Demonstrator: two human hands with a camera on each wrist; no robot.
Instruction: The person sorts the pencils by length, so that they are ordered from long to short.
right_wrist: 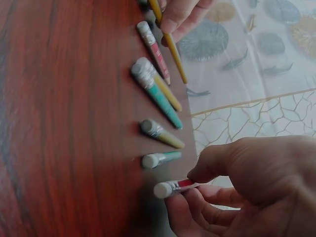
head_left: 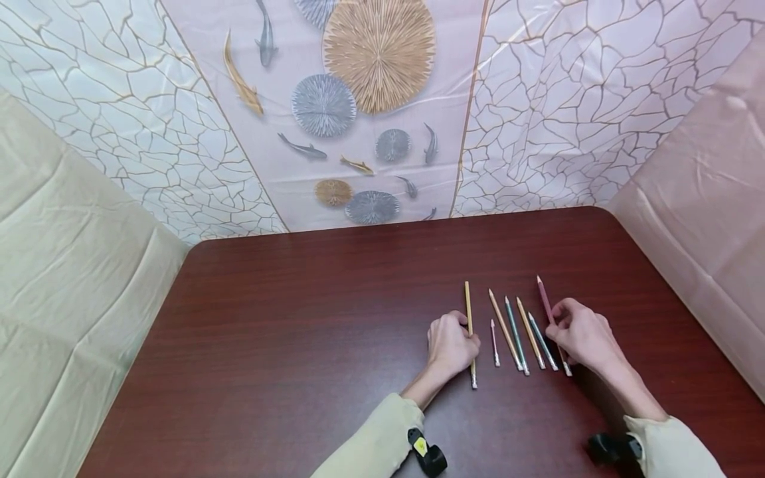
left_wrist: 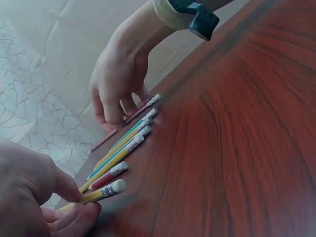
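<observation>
My left hand (head_left: pixel 451 342) pinches a long yellow pencil (head_left: pixel 469 305) between thumb and fingers, its white eraser end toward me. To the right, my right hand (head_left: pixel 584 333) pinches a dark red pencil (head_left: pixel 543 296) near its middle; the right wrist view shows that pencil's white eraser (right_wrist: pixel 163 190) beyond the fingertips. Between the two hands several pencils lie side by side, erasers toward me: a short red pencil (head_left: pixel 494 342), a yellow pencil (head_left: pixel 503 324), a green pencil (head_left: pixel 514 330), another yellow pencil (head_left: pixel 529 330) and a shorter green pencil (head_left: pixel 541 340).
The pencils lie on the right part of a dark red-brown wooden table (head_left: pixel 287 345). A patterned cloth (head_left: pixel 382 159) hangs behind its far edge, and pale cloth panels (head_left: pixel 66 299) flank both sides. Each wrist wears a black camera (head_left: pixel 431 458).
</observation>
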